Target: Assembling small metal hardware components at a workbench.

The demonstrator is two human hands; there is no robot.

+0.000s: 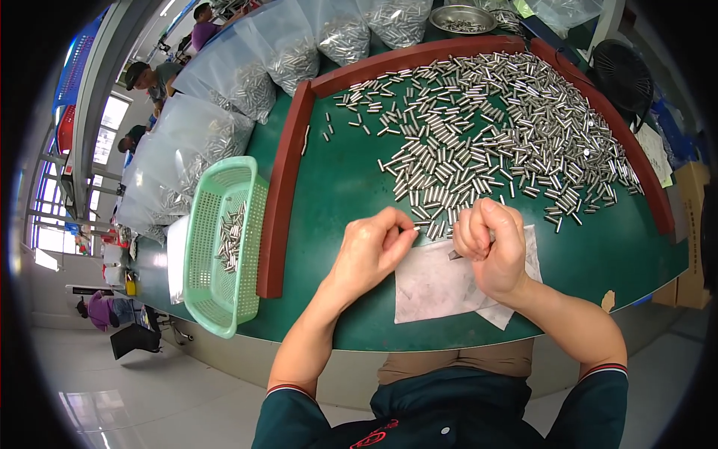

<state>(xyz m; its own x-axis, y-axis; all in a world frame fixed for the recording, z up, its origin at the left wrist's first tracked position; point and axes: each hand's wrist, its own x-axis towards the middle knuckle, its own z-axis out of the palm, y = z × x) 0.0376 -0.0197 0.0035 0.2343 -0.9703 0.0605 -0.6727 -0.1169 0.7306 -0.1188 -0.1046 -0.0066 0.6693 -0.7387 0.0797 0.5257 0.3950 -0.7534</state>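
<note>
Short silvery metal pins (441, 150) lie in a broad heap on the green tabletop, densest at the right. At the near edge of the heap is my left hand (374, 248), thumb and fingertips pinched together; anything between them is too small to make out. My right hand (491, 245) is curled closed above a stained whitish cloth (426, 292). Beside its curled fingers a small grey metallic piece (455, 255) shows, but I cannot tell whether it is held or lies on the cloth. The palm side of the fist is mostly hidden.
A dark red wooden frame (284, 202) borders the heap. Left of it stands a green plastic basket (249, 292) with pins inside. Bags of pins (295, 63) line the far and left sides. A metal bowl (488, 21) and black fan (622, 75) are at the back; people work far left.
</note>
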